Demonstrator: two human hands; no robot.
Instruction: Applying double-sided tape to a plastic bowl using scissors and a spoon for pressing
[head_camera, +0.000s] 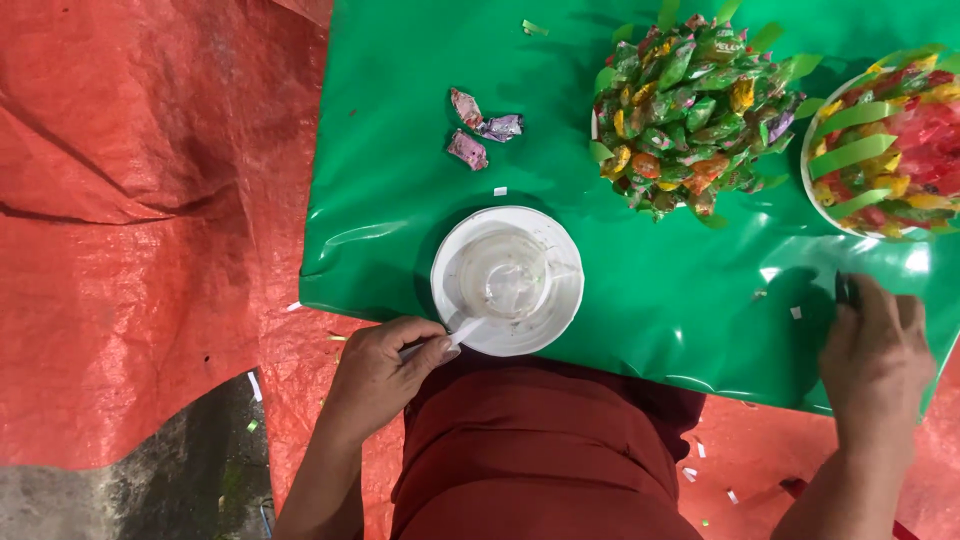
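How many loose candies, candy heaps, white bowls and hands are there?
Loose wrapped candies: 3
Candy heaps: 2, the green-wrapped candy mound and the red candy bowl
Empty white bowl: 1
Hands: 2, the left hand pinching a small white stick at the bowl's rim, and the right hand on the green sheet
Total: 8

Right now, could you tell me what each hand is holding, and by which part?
The left hand pinches a small white stick near its lower end. The right hand rests on the green sheet over something dark; its grip is unclear.
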